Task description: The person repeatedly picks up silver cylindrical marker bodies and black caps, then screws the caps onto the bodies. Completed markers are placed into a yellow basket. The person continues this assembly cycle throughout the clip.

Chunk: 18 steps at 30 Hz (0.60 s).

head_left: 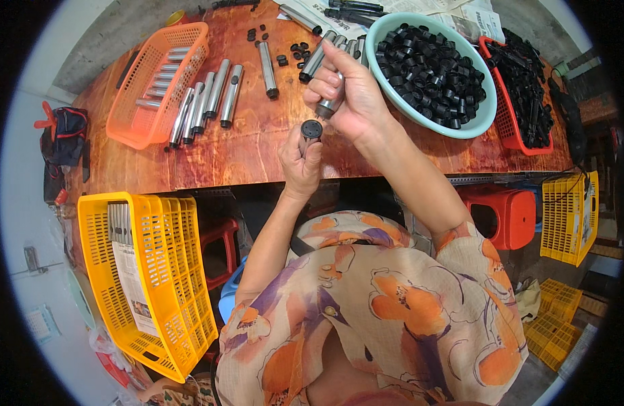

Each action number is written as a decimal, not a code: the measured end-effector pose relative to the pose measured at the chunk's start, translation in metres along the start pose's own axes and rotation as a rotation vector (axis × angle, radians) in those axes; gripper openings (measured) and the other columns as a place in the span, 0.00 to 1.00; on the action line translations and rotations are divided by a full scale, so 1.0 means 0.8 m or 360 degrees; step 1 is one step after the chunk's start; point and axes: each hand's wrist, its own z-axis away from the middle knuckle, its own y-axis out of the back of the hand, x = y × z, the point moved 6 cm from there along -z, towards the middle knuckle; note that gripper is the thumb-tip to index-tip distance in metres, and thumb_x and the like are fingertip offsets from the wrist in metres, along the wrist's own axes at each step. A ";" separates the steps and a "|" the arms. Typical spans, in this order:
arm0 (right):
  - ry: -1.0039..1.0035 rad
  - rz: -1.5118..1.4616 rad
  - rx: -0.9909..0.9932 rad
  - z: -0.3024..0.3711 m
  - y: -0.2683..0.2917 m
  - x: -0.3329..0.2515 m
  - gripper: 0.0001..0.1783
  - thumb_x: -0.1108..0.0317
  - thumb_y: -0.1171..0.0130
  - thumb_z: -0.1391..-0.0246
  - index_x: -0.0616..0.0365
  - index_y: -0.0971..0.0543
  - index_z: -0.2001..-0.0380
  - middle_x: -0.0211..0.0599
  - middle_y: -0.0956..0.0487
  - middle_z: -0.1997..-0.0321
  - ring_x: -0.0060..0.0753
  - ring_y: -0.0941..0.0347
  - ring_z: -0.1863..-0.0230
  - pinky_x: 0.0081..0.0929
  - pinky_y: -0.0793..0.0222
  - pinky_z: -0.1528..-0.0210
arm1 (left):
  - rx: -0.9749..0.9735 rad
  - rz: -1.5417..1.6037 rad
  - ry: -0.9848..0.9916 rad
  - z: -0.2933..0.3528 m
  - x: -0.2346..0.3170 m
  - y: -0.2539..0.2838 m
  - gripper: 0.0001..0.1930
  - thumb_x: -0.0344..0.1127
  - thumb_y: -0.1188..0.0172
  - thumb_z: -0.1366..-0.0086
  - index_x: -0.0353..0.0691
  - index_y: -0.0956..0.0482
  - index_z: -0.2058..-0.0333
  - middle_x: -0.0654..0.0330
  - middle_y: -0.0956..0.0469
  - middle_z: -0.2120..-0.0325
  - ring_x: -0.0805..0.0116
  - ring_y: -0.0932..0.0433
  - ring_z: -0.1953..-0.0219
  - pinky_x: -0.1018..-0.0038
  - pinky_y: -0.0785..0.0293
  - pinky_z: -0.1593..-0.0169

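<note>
Near the table's front edge, my left hand is closed around a metal tube whose black end cap faces up. Just above it and to the right, my right hand grips another silver metal tube, its lower end close to the black cap; I cannot tell whether they touch. Several finished-looking tubes with black ends lie to the left of my hands. Small black caps are scattered beyond them. At the right stands a pale green basin full of black plastic rings.
An orange basket with several tubes sits at the table's left. A red basket of black parts stands right of the basin. Newspaper covers the far side. Below are a yellow crate and a red stool.
</note>
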 end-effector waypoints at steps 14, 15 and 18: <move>-0.0077 -0.0001 0.0030 -0.006 0.010 0.009 0.16 0.60 0.42 0.45 0.46 0.37 0.78 0.20 0.40 0.87 0.18 0.44 0.86 0.24 0.40 0.75 | -0.0053 0.0007 0.0086 0.001 -0.005 -0.001 0.25 0.57 0.47 0.38 0.35 0.29 0.68 0.60 0.38 0.82 0.70 0.39 0.80 0.74 0.40 0.75; -0.0074 0.0001 0.0023 -0.006 0.010 0.009 0.15 0.60 0.42 0.45 0.46 0.37 0.78 0.19 0.40 0.87 0.18 0.44 0.86 0.24 0.39 0.75 | -0.0052 -0.0003 0.0080 0.001 -0.004 -0.001 0.25 0.57 0.47 0.39 0.35 0.29 0.68 0.60 0.38 0.82 0.70 0.39 0.80 0.73 0.40 0.75; -0.0051 0.0025 0.0010 -0.006 0.009 0.008 0.15 0.60 0.42 0.45 0.46 0.37 0.77 0.19 0.40 0.87 0.18 0.44 0.86 0.24 0.39 0.75 | -0.0039 -0.0018 0.0019 0.000 -0.002 -0.003 0.25 0.58 0.50 0.36 0.38 0.33 0.71 0.69 0.39 0.84 0.79 0.42 0.79 0.78 0.45 0.77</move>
